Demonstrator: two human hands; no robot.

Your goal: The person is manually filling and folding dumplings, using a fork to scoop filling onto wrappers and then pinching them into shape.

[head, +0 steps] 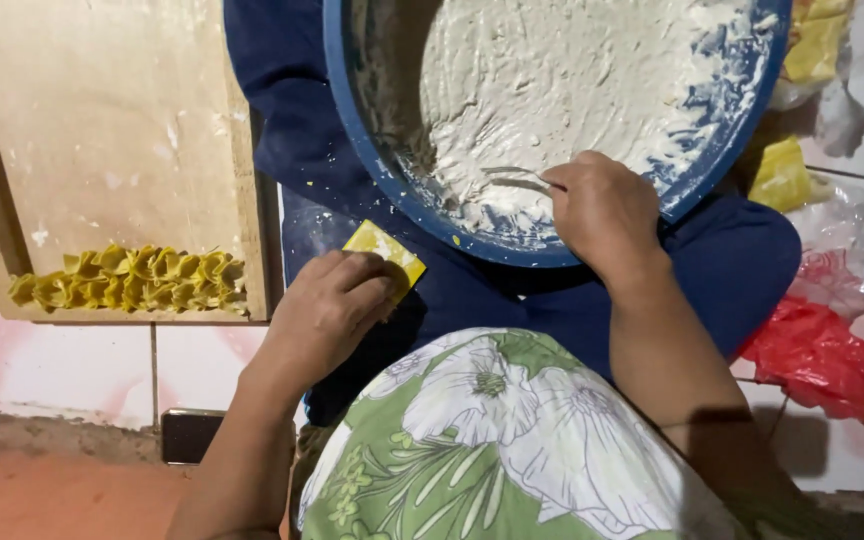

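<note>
While left hand (327, 300) grips one yellow wrapper (384, 256), right hand (602, 210) pinches one spoon (517, 180).

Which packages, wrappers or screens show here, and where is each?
Red plastic bag: crumpled on the floor tiles at right, beside the blue-clad knee.
Clear plastic wrapping: crinkled, above the red bag, by yellow pieces.
Dark flat slab: rectangular, on the floor at lower left; perhaps a phone, not certain.
No labels or signs.

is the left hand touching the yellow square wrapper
Touching: the head view shows the left hand with its fingers lying over the yellow square wrapper, no gap between them.
</note>
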